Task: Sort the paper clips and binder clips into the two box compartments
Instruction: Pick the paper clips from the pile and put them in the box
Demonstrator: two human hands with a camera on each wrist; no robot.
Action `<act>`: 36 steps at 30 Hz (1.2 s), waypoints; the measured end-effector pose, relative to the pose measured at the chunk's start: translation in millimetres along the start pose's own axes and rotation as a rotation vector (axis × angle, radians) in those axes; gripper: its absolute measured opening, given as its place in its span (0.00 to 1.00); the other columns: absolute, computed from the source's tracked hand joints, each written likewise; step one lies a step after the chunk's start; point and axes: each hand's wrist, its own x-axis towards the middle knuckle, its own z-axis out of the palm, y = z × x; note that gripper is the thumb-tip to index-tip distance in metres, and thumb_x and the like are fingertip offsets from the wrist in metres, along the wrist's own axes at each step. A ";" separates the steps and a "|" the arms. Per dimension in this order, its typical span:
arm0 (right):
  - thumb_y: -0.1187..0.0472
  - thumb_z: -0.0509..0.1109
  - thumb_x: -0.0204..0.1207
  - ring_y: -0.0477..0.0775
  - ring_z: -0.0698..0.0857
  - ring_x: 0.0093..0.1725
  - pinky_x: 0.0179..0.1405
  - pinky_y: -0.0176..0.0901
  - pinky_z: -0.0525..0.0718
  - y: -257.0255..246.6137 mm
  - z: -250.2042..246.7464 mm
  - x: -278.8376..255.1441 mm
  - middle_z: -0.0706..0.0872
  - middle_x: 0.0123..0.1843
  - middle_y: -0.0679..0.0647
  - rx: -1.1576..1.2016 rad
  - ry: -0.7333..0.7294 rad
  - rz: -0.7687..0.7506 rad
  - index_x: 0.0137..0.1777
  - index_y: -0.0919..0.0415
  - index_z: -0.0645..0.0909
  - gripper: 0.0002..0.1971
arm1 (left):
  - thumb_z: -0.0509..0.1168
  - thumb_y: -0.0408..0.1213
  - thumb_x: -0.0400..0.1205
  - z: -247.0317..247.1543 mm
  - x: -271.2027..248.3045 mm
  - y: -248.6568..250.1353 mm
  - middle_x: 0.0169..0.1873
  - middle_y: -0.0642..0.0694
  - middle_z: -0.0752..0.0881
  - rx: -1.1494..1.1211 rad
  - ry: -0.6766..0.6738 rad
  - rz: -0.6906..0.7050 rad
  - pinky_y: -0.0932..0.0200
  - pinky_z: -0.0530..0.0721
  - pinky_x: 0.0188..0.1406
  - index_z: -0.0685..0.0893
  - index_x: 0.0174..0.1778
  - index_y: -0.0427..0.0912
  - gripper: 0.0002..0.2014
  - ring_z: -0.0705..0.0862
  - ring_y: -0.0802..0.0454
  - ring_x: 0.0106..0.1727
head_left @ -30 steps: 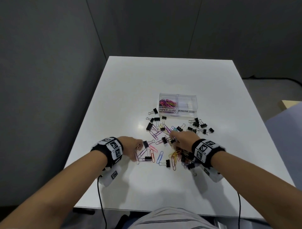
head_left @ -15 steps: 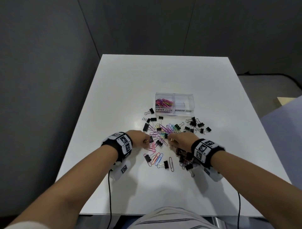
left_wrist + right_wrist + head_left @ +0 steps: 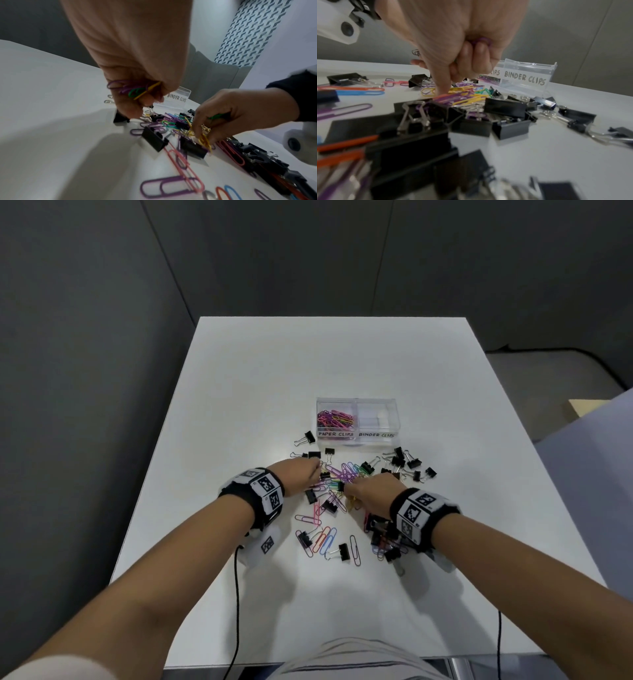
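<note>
A clear two-part box (image 3: 357, 440) stands mid-table; its left part, labelled PAPER CLIPS, holds coloured paper clips (image 3: 334, 418), and the BINDER CLIPS part (image 3: 524, 79) looks bare. Loose paper clips (image 3: 323, 537) and black binder clips (image 3: 406, 462) lie scattered in front of it. My left hand (image 3: 303, 474) is at the pile's left edge with a bunch of purple, green and yellow paper clips (image 3: 135, 89) gripped in its curled fingers. My right hand (image 3: 371, 491) reaches into the pile's middle, pinching yellow clips (image 3: 205, 140), with a purple clip (image 3: 482, 41) tucked in its curled fingers.
The white table (image 3: 308, 364) has bare surface behind the box and near its front edge. A heap of binder clips (image 3: 382, 537) lies under my right wrist. Thin black cables (image 3: 235, 594) hang from both wristbands. Grey walls stand behind and to the left.
My left hand has moved forward and right from the pile's near-left edge to its upper left. The right hand has stayed in the pile's middle, gathering clips. The head view has tilted slightly.
</note>
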 end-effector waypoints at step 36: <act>0.62 0.64 0.80 0.57 0.79 0.68 0.66 0.49 0.76 61.8 -79.3 87.2 0.77 0.73 0.56 0.518 0.326 0.198 0.75 0.59 0.67 0.23 | 0.53 0.21 0.83 -95.4 88.8 -20.4 0.61 0.38 0.83 -0.070 0.247 -0.027 0.56 0.76 0.58 0.75 0.69 0.36 0.19 0.81 0.43 0.62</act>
